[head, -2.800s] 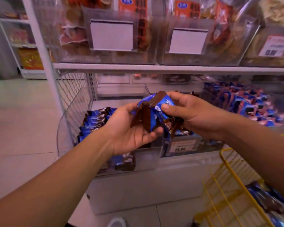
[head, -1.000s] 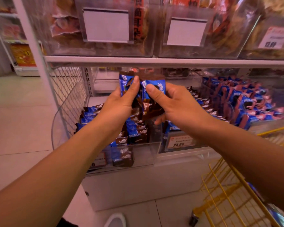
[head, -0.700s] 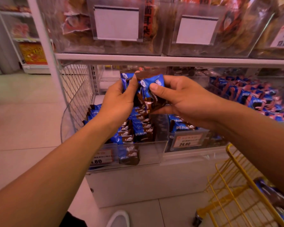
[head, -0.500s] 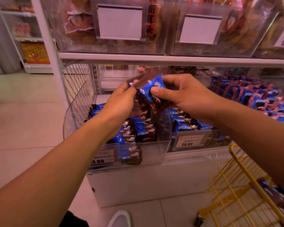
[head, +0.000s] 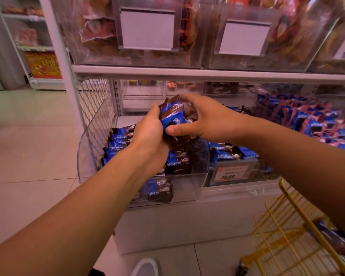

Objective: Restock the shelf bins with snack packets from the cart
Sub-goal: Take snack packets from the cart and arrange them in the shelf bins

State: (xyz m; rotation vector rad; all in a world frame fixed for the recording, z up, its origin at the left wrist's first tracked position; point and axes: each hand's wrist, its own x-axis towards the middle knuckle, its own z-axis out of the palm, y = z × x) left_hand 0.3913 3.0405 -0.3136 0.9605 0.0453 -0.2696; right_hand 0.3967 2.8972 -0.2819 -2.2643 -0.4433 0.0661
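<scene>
The snack packets (head: 172,120) you hold are glossy blue with brown crimped ends (white lettering on the front), bunched above the clear left bin (head: 179,188). Your left hand (head: 147,134) and right hand (head: 203,118) both pinch the bunch. The yellow cart (head: 287,232) sits lower right.

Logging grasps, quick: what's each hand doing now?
Left hand: closed on the snack packets.
Right hand: thumb and fingers pinching the same packets.

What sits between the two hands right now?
Head view: a bunch of blue-and-brown snack packets, pinched between left hand and right hand.
</scene>
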